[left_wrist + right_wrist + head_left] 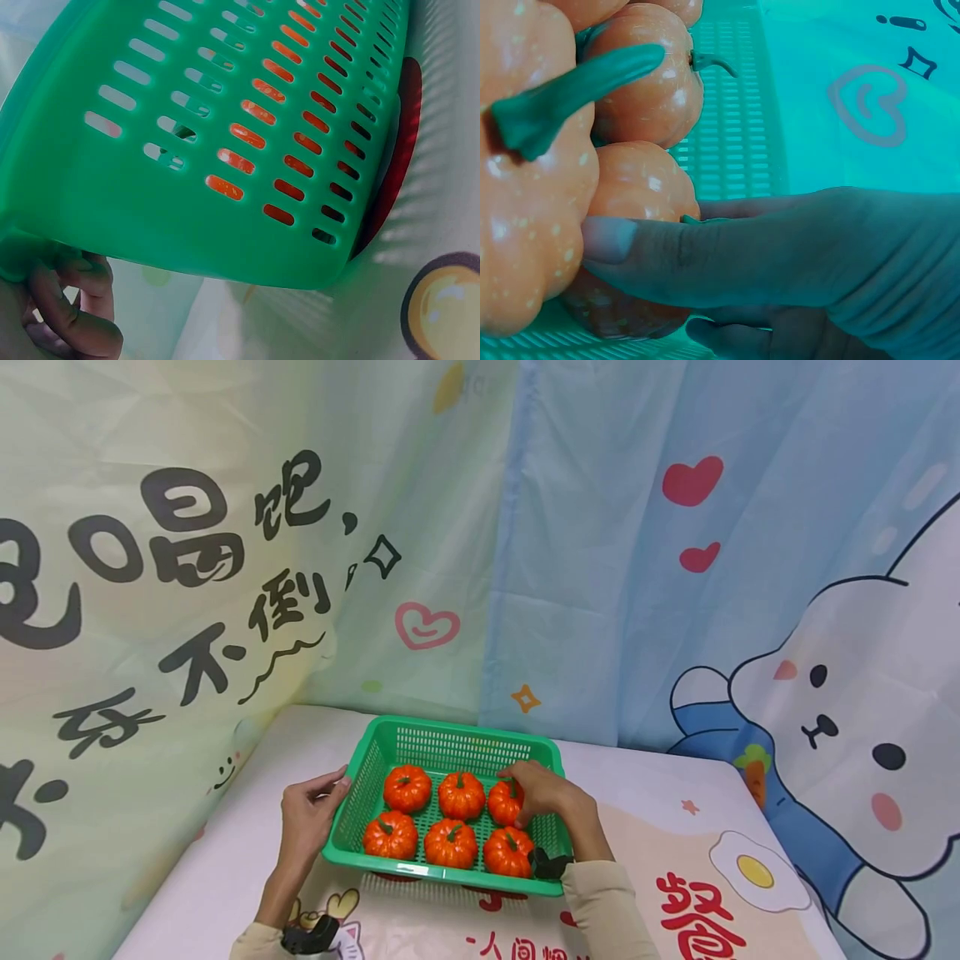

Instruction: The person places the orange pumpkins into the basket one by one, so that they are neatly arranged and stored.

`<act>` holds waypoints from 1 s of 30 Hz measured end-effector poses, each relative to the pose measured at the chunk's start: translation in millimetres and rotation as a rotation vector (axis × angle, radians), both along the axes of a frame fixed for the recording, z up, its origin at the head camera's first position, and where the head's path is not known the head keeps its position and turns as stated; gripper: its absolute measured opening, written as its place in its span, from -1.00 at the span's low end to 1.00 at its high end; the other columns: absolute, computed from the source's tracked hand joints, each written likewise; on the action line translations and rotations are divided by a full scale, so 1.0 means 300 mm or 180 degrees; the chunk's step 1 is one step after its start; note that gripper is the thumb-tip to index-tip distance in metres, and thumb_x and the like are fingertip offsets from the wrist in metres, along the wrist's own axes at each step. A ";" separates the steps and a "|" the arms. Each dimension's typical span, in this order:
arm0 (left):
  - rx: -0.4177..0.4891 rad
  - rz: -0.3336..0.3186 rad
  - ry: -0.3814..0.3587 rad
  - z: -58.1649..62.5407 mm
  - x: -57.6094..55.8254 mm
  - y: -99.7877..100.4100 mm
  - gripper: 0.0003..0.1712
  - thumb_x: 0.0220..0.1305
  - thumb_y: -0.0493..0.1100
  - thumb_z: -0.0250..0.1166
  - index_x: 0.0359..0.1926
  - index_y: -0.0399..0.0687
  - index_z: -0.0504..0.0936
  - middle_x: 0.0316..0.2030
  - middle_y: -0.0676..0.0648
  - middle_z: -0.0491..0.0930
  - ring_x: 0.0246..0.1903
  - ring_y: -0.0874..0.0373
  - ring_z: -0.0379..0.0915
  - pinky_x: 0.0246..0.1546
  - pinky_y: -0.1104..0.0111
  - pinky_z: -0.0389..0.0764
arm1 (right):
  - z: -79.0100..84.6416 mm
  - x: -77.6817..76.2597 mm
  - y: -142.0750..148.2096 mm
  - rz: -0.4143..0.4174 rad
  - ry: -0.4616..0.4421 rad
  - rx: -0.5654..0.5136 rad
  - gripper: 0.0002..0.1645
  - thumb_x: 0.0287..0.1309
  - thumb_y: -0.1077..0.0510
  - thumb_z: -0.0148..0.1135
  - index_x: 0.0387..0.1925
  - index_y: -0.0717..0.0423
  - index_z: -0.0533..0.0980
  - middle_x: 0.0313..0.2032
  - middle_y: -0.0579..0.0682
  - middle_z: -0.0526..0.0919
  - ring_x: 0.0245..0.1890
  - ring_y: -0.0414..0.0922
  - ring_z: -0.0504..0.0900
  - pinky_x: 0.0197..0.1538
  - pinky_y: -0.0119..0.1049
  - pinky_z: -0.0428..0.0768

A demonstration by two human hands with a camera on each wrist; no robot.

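A green plastic basket [450, 877] stands on the table with several small orange pumpkins in two rows inside it. My left hand [309, 814] is at its left rim; in the left wrist view the curled fingers [75, 315] grip the rim from the outside. My right hand [555, 795] reaches over the right side and grips the back-right pumpkin [504, 802]. The right wrist view has the thumb [645, 247] across this pumpkin's near side, with the other fingers partly hidden behind it. Just in front sits the front-right pumpkin [510, 853], its green stem large in the right wrist view.
The table [675, 785] has a printed cover with red characters and a fried egg [756, 870]. Printed cloth hangs behind and at the left, with a white rabbit [847, 693] on the right. Black straps [311, 935] circle both wrists.
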State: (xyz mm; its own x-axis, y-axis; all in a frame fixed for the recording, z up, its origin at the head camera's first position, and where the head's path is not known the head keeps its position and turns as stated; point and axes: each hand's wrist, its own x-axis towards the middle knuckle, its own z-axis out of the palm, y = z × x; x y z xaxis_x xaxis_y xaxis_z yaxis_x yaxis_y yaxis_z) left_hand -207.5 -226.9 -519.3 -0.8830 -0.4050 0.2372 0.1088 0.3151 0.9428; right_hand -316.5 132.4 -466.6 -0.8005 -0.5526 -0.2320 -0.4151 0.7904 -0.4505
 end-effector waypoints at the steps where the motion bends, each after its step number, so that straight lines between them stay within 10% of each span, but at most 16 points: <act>1: -0.0002 -0.0003 -0.0005 0.000 0.000 0.002 -0.70 0.49 -0.22 0.43 0.13 -0.27 0.82 -0.11 -0.43 0.83 -0.42 0.46 0.65 -0.39 0.56 0.67 | 0.002 0.002 0.002 -0.0003 -0.0014 0.0000 0.01 -0.12 0.34 0.78 0.44 0.21 0.56 0.41 0.21 0.59 0.48 0.25 0.44 0.50 0.21 0.50; 19: -0.0047 -0.0011 -0.0039 0.009 -0.007 0.007 -0.70 0.49 -0.24 0.42 0.14 -0.27 0.82 -0.12 -0.44 0.82 -0.45 0.46 0.63 -0.40 0.57 0.65 | 0.149 0.112 0.077 0.0017 0.0422 -0.0380 -0.04 0.20 0.22 0.63 0.56 0.26 0.41 0.52 0.25 0.52 0.52 0.29 0.44 0.54 0.32 0.41; 30: -0.0159 -0.0008 -0.0052 0.016 0.008 0.004 -0.68 0.50 -0.20 0.43 0.15 -0.29 0.81 -0.14 -0.41 0.83 -0.48 0.45 0.62 -0.44 0.56 0.62 | 0.134 0.190 0.145 -0.0285 0.0649 -0.0708 -0.09 0.34 0.09 0.54 0.59 0.23 0.38 0.57 0.31 0.43 0.51 0.38 0.43 0.52 0.42 0.38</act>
State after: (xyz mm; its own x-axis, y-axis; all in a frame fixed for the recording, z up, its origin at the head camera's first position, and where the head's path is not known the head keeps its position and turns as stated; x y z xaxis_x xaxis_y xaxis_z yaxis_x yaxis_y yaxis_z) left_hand -205.0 -225.7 -514.4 -0.8879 -0.3909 0.2426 0.0942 0.3616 0.9276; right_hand -259.6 175.8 -426.5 -0.8659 -0.4970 0.0571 -0.4478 0.7193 -0.5311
